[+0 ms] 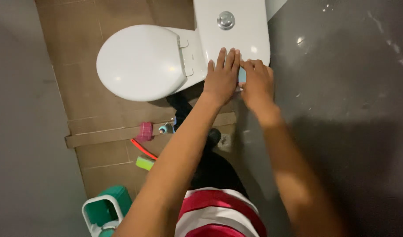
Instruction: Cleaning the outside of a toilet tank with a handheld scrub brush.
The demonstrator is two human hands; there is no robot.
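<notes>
My left hand lies flat with fingers together on the edge of a white toilet tank lid. My right hand is beside it, curled on a small light-blue thing, perhaps a cloth or sponge, pressed against the tank's edge; most of that thing is hidden between my hands. The tank has a round silver flush button. The closed white toilet lid is to the left.
Brown tiled floor lies below. On it are a pink item, a red-handled tool, a green sponge and a green-and-white bucket. A dark grey wall stands on the right.
</notes>
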